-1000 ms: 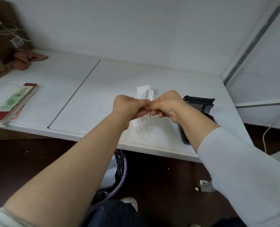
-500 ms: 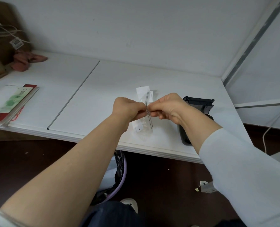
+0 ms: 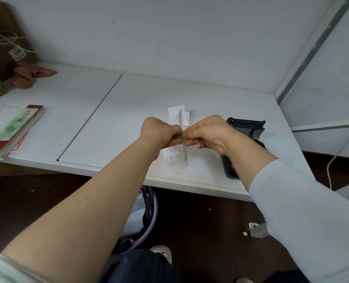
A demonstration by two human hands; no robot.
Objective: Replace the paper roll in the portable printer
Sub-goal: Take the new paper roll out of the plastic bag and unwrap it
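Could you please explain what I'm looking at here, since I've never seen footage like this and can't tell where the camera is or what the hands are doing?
There is no machine here. The camera sits on a person's head and looks down at their own two arms. The left hand and right hand meet above a white table and pinch a clear plastic wrapper between them, apparently pulling it open. White paper shows just behind the hands; I cannot tell whether it is the roll itself. A black printer lies at the right, partly hidden by the right forearm. At far left are some booklets and a pink cloth. A bin stands under the table.
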